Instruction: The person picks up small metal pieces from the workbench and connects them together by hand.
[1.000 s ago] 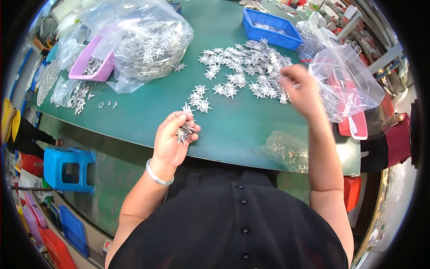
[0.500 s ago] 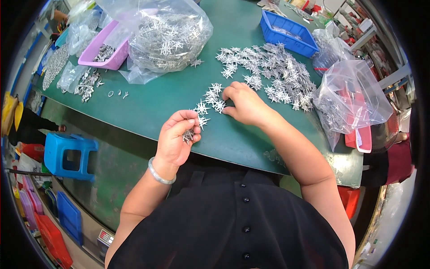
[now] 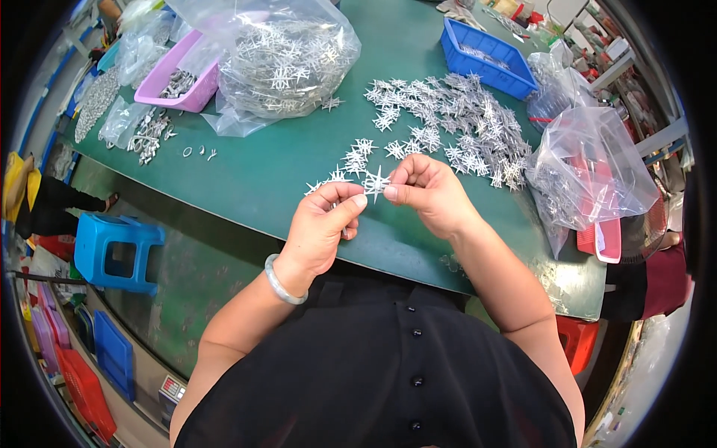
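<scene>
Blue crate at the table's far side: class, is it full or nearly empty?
Nearly empty. The blue crate shows mostly bare floor, with only a thin scatter of silvery pieces inside.

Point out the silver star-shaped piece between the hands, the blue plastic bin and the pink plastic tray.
Silver star-shaped piece (image 3: 376, 181), head view, its centre.
Blue plastic bin (image 3: 478, 72), head view, near wall.
Pink plastic tray (image 3: 166, 72), head view, left rim.

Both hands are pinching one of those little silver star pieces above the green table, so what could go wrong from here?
1. The star piece is pinched only at fingertip level between the left hand and right hand; a slip could drop it among the loose stars below, or off the table edge.
2. Its thin spikes might bend or prick a finger.
3. The right forearm lies near the big pile and could scatter it.
</scene>
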`<state>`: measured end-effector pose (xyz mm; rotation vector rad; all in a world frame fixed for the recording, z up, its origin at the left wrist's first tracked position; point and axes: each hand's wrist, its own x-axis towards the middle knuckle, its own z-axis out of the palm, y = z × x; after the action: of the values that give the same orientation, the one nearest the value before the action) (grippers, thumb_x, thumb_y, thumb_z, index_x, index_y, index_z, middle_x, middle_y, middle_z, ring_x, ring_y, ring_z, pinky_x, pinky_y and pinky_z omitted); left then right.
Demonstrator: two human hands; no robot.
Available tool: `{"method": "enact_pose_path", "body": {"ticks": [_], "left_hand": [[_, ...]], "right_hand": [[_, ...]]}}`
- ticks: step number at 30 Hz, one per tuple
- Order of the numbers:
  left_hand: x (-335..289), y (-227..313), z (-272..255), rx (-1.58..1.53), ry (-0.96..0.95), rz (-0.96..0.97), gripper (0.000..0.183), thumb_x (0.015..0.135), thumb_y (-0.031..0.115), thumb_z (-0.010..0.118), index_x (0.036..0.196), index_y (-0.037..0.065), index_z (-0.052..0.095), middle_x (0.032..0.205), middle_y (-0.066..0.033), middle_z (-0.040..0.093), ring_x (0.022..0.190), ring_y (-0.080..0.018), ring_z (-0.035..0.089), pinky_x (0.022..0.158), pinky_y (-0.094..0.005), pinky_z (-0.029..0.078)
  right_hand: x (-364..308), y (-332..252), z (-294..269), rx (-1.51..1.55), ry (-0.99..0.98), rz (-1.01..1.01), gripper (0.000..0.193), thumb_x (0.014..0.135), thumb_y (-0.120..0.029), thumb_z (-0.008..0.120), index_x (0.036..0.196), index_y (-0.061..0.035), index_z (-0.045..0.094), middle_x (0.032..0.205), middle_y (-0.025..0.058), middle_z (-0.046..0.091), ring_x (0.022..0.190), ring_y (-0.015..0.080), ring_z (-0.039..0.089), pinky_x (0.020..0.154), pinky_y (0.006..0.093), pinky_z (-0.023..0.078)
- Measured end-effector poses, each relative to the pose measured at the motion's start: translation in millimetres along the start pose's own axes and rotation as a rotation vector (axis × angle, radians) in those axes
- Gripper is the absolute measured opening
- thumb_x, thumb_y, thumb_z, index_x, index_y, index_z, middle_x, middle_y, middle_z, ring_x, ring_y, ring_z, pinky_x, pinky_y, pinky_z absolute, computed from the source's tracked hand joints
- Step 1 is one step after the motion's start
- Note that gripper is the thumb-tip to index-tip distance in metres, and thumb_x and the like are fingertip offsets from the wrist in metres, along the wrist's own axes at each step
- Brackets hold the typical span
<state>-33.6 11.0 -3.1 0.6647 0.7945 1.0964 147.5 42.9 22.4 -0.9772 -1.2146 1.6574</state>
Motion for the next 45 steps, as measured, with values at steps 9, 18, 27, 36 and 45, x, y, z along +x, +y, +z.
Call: {"method": "enact_pose_path", "body": {"ticks": [9, 18, 27, 36, 45], "left_hand": [[3, 0, 13, 0.311, -0.031, 0.298, 0.008, 0.083, 0.008, 0.058, 0.087, 0.000, 0.059, 0.066, 0.0007, 0.052, 0.056, -0.0053, 0.046, 0.051, -0.0190, 0.037], [0, 2, 21, 0.366, -0.069, 0.275, 0.009, 0.085, 0.009, 0.056, 0.086, 0.000, 0.058, 0.065, 0.0008, 0.051, 0.056, -0.0048, 0.045, 0.051, -0.0183, 0.037], [-3, 2, 24, 0.353, -0.110, 0.235, 0.009, 0.084, 0.009, 0.056, 0.086, 0.001, 0.059, 0.068, 0.0009, 0.053, 0.058, -0.0048, 0.047, 0.051, -0.0187, 0.038], [-9, 1, 30, 0.228, -0.103, 0.181, 0.012, 0.087, 0.012, 0.054, 0.088, 0.001, 0.061, 0.067, 0.0028, 0.052, 0.056, -0.0024, 0.045, 0.049, -0.0165, 0.035], [-15, 2, 29, 0.215, -0.126, 0.132, 0.013, 0.087, 0.011, 0.053, 0.089, 0.001, 0.061, 0.070, 0.0010, 0.055, 0.058, -0.0039, 0.047, 0.050, -0.0178, 0.038]], "right_hand": [[-27, 2, -2, 0.068, 0.032, 0.024, 0.012, 0.076, -0.001, 0.065, 0.082, -0.0015, 0.055, 0.074, 0.0038, 0.059, 0.068, 0.0090, 0.055, 0.064, 0.0219, 0.045], [-43, 5, -3, 0.123, 0.008, 0.103, 0.009, 0.081, -0.007, 0.060, 0.086, -0.0006, 0.057, 0.079, 0.0067, 0.062, 0.067, 0.0107, 0.056, 0.064, 0.0226, 0.046], [-55, 3, -1, 0.161, -0.060, 0.186, 0.014, 0.085, -0.011, 0.058, 0.092, 0.0010, 0.061, 0.077, 0.0063, 0.062, 0.066, 0.0099, 0.056, 0.062, 0.0221, 0.047], [-60, 7, -2, 0.220, -0.066, 0.188, 0.013, 0.084, -0.011, 0.059, 0.090, 0.0005, 0.060, 0.076, 0.0056, 0.061, 0.066, 0.0102, 0.056, 0.062, 0.0216, 0.046], [-64, 8, -2, 0.224, -0.052, 0.164, 0.010, 0.085, -0.009, 0.057, 0.087, 0.0002, 0.059, 0.077, 0.0061, 0.061, 0.068, 0.0115, 0.057, 0.061, 0.0230, 0.045]]}}
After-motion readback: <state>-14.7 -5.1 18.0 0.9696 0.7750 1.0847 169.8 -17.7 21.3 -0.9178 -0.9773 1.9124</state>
